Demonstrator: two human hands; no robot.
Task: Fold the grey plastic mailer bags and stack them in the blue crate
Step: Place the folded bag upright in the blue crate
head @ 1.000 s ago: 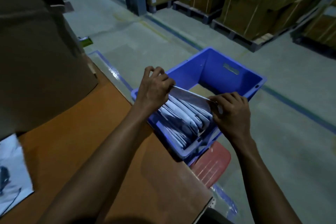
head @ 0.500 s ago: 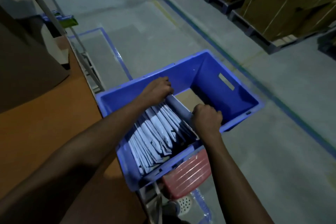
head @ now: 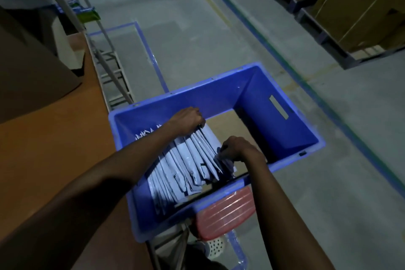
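Observation:
The blue crate (head: 282, 116) stands beside the orange table. Several folded grey mailer bags (head: 186, 166) lean on edge in a row in its left half; brown cardboard shows on the floor of the right half. My left hand (head: 188, 119) grips the far end of the rightmost folded bag, down inside the crate near its back wall. My right hand (head: 235, 148) grips the near end of the same bag, fingers curled over its edge against the row.
The orange table (head: 54, 138) lies to the left, with a large brown cardboard box (head: 26, 76) on it. A red stool seat (head: 225, 212) sits under the crate's near side. Pallets of cardboard boxes (head: 355, 6) line the far right, beyond the open concrete floor (head: 219, 39).
Both hands have lowered the folded bag from above the crate's rim down into the crate, against the row of bags. The camera has tilted downward and moved over the crate.

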